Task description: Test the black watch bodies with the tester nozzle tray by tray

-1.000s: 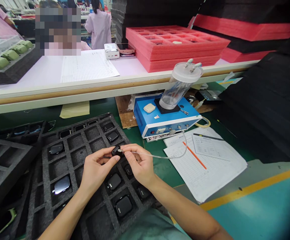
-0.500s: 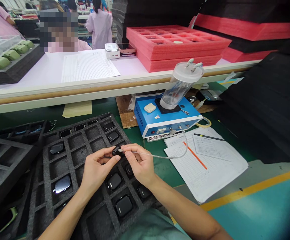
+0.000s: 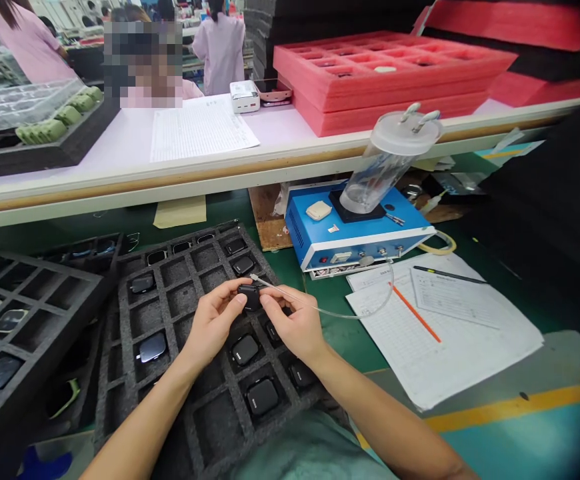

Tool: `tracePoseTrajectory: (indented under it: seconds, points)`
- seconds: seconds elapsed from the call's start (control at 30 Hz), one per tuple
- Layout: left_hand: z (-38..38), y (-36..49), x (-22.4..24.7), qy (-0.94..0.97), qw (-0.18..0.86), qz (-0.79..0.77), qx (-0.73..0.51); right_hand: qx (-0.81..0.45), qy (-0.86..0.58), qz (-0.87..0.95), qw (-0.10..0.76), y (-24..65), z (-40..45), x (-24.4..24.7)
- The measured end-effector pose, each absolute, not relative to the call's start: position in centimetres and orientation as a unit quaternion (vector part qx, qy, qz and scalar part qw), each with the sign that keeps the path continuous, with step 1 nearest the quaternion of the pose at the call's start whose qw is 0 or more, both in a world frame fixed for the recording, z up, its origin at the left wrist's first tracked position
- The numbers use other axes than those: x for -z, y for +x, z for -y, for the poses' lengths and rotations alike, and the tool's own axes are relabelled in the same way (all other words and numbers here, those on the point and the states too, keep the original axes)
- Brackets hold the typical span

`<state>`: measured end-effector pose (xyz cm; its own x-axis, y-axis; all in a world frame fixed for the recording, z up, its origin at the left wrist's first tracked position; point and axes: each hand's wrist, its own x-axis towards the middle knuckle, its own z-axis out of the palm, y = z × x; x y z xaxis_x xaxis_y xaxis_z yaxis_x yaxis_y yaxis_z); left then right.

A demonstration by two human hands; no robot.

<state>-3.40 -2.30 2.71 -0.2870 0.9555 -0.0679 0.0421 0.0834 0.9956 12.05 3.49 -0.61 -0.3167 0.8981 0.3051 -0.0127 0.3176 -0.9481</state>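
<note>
A small black watch case (image 3: 250,297) is held between both hands over a dark foam tray (image 3: 173,337). My left hand (image 3: 216,319) pinches its left side with thumb and forefinger. On the right side, the fingers of my right hand (image 3: 295,323) close on the same case. A thin clear tube (image 3: 330,312) with a pale tip passes over my right fingers and curves to the front of a blue box (image 3: 360,233). The tip rests just above the case. Several black watch cases, such as one lower right (image 3: 262,396), sit in the tray's compartments.
A clear cylinder (image 3: 380,167) stands tilted in view on the blue box. Papers (image 3: 450,333) with an orange stick and a black pen lie right. Another foam tray (image 3: 65,320) is left. Red foam trays (image 3: 340,107) stand on the shelf. People in pink are beyond.
The case has turned so its flat face shows, and the tube's tip has moved from against it to above it. The whole view has shifted, showing more of the left side.
</note>
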Motion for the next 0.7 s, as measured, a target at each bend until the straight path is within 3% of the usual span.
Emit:
tracePoseTrajectory:
  seconds: [0.37, 0.7]
  points:
    - [2.9, -3.3, -3.2, 0.478, 0.376, -0.623, -0.492, -0.496, -0.361, 0.654, 0.442, 12.4, -3.0, 1.0]
    - [4.6, -3.6, -4.8, 0.467, 0.402, -0.629, -0.474, -0.624, -0.344, 0.622, 0.324, 12.5, -2.8, -0.4]
